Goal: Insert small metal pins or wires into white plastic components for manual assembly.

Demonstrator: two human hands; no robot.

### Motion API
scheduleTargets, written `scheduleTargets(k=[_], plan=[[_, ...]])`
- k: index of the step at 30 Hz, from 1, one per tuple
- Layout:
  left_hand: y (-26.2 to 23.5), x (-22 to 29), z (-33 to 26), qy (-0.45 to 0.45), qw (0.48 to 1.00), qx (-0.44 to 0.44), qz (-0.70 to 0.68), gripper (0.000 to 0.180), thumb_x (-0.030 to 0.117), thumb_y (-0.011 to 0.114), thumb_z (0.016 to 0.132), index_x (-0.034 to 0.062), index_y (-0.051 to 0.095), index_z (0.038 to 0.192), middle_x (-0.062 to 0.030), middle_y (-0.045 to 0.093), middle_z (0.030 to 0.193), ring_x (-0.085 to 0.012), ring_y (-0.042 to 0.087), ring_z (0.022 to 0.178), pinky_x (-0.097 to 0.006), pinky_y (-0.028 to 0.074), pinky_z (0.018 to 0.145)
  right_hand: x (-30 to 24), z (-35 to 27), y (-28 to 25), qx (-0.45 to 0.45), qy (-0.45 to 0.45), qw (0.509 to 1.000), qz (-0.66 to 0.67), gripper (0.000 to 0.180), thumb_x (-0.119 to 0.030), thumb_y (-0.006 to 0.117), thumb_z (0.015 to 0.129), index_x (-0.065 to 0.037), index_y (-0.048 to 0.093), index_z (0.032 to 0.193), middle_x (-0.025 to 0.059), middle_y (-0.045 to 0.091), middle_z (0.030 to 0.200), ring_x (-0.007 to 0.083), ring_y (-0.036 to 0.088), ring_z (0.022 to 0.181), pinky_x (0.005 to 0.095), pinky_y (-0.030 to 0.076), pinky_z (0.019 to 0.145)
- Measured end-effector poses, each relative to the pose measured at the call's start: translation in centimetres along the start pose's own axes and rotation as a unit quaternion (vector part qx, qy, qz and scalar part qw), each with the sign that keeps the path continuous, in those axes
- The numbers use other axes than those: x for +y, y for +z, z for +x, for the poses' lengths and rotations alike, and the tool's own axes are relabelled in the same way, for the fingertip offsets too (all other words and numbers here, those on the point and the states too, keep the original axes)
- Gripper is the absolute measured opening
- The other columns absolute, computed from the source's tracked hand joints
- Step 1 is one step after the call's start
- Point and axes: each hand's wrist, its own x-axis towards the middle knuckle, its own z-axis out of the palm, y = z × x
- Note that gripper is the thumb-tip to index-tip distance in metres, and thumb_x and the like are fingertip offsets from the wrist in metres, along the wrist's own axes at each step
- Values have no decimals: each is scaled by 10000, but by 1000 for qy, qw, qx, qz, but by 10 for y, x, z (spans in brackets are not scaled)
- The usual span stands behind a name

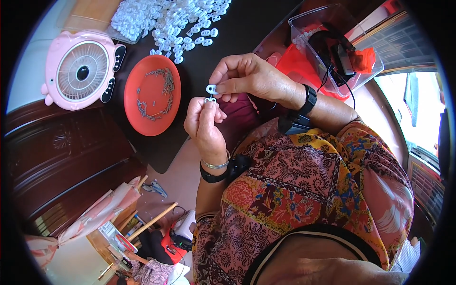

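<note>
My right hand [249, 76] pinches a small white plastic piece with a hole [211, 89] between thumb and fingers. Just below it, my left hand [206, 124] is closed on a second small white plastic piece [209, 100], its thumb pressed along it. A short, thin dark pin seems to link the two pieces; whether it is a screw is too small to tell. To the left of my hands, an orange-red plate [152, 124] holds many small grey metal screws or pins [168, 85], scattered mostly along its rim.
A heap of white two-holed pieces [164, 19] spreads over the dark table [247, 28] at the far side. A pink fan [81, 72] stands left of the plate. At the right is a clear plastic box [332, 52] with black and orange things inside.
</note>
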Motion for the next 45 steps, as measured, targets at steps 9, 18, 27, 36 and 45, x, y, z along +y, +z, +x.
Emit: scheduleTargets(k=[9, 18, 27, 36, 45], plan=[[3, 1, 0, -4, 1000, 3, 28, 158, 76, 473, 901, 27, 471, 750, -15, 443, 619, -95, 418, 548, -232, 373, 552, -5, -5, 4, -7, -33, 994, -100, 140, -28, 612, 892, 22, 623, 1022, 34, 660, 908, 72, 624, 818, 202, 514, 758], [4, 0, -1, -2, 999, 14, 41, 170, 117, 495, 911, 25, 495, 768, -11, 452, 618, -90, 426, 549, -229, 366, 548, -1, -4, 9, -2, -96, 984, -147, 126, -59, 660, 849, 22, 632, 942, 32, 668, 823, 74, 618, 782, 229, 509, 726], [11, 4, 2, -31, 999, 35, 8, 178, 144, 504, 919, -6, 540, 830, -39, 526, 651, -108, 511, 573, -227, 420, 557, -5, -7, 13, 7, -116, 980, -160, 205, -58, 688, 804, 24, 608, 975, 48, 660, 780, 81, 628, 742, 240, 514, 685], [11, -3, 6, -39, 996, 16, -77, 186, 132, 507, 923, -18, 570, 832, -56, 572, 658, -112, 532, 547, -215, 402, 527, -6, -7, 7, 20, -185, 938, -292, 227, -61, 704, 765, 18, 607, 954, 82, 656, 742, 137, 658, 685, 267, 521, 614], [15, -2, 6, -38, 997, 39, -52, 184, 122, 515, 918, -33, 582, 844, -45, 566, 723, -100, 496, 559, -216, 396, 529, -6, -6, 7, 30, -249, 883, -396, 291, -103, 740, 727, 20, 615, 960, 117, 645, 788, 217, 667, 701, 310, 527, 616]])
